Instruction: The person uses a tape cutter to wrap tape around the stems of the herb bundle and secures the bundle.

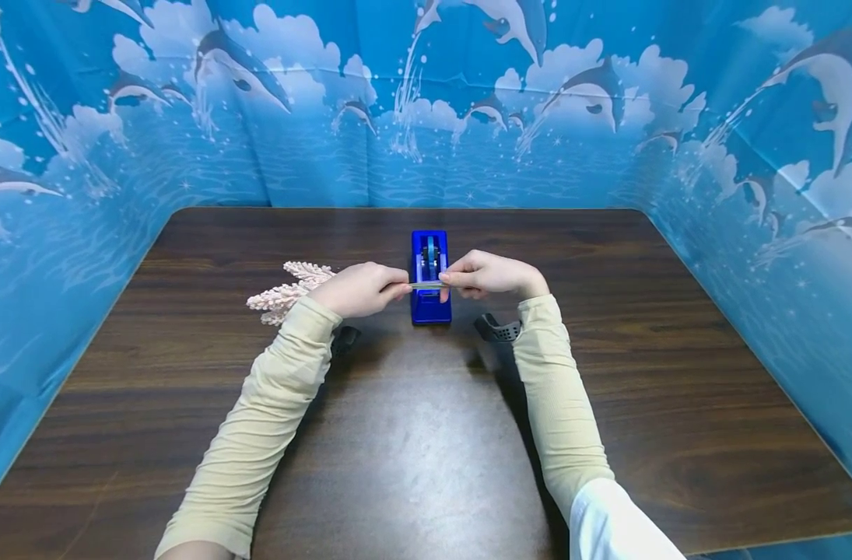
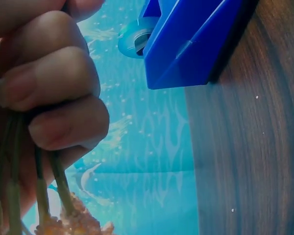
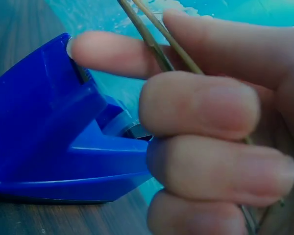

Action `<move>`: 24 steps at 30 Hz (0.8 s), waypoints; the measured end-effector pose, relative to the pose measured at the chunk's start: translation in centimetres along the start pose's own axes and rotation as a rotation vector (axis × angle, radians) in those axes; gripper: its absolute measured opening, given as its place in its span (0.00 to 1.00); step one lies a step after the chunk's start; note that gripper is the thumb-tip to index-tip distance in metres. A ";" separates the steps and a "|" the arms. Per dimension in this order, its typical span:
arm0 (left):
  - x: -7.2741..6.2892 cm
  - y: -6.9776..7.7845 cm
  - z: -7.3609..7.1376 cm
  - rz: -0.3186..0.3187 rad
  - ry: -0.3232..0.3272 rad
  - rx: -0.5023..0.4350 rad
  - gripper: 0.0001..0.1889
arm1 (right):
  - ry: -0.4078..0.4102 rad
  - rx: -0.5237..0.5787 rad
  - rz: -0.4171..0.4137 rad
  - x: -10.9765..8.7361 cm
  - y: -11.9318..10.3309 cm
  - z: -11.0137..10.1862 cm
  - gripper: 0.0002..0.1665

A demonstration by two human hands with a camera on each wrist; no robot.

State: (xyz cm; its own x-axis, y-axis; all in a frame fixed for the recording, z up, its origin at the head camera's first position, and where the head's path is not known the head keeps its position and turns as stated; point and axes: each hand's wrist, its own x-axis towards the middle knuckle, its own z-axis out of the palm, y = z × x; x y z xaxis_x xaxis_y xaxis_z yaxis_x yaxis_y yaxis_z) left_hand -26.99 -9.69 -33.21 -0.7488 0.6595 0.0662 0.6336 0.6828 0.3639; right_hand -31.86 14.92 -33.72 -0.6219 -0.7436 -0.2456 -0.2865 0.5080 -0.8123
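My left hand grips a bunch of thin green stems in its curled fingers. The pale pink flower heads of the bunch spread out beyond the left side of that hand. From there the stems run across, over the front half of a blue tape dispenser, to my right hand. Its curled fingers hold the stem ends. The right index finger reaches out, its tip right at the dispenser's serrated cutter. A roll of tape sits in the dispenser.
A dark wood-grain table lies under both hands. Behind it and along its sides hangs a blue dolphin-print cloth. A dark wrist-camera mount hangs beneath the right wrist, with another beneath the left.
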 end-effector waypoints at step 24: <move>1.2 0.9 1.6 -0.043 -0.035 -0.049 0.14 | 0.174 0.243 0.061 -0.4 1.6 0.9 0.26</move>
State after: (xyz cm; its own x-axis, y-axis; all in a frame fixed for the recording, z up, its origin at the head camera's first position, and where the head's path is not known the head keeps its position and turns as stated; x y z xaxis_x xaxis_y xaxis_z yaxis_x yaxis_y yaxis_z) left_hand -27.04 -7.79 -34.29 -0.7669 0.6416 0.0171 0.5904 0.6948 0.4107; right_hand -31.40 15.67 -35.42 -0.7541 -0.6186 -0.2208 -0.0752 0.4153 -0.9066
